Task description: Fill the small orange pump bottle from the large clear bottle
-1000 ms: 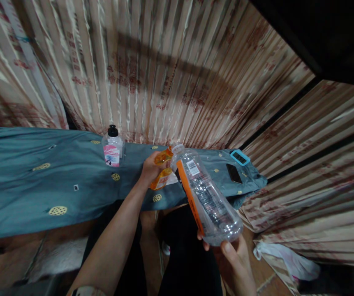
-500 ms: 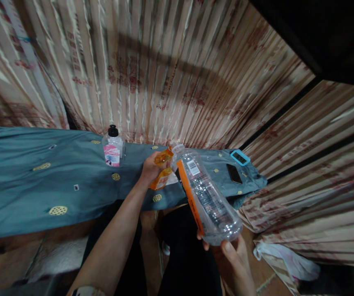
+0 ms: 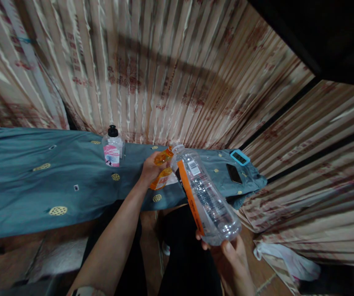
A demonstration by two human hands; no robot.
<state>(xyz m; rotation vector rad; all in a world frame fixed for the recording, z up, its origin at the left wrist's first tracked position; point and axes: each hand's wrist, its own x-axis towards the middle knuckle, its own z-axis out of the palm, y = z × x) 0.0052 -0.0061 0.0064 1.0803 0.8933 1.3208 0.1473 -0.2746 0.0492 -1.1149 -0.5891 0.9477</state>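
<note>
Orange bottle (image 3: 161,179) and clear bottle (image 3: 209,199), neck beside neck

My left hand (image 3: 151,167) clamps its fingers around the orange bottle over the cloth (image 3: 25,185); my right hand (image 3: 231,257) grips the clear bottle's base, past the front edge. I judge this aligning; next calls for steadiness. Beyond the pink-labelled bottle (image 3: 112,153), the left end offers most room.

Place: apparently a home
Curtains (image 3: 152,74): pleated, with reddish flower print
Table (image 3: 13,185): draped in teal pineapple-print cloth (image 3: 87,164)
Floor (image 3: 149,234): brown, tiled
</note>
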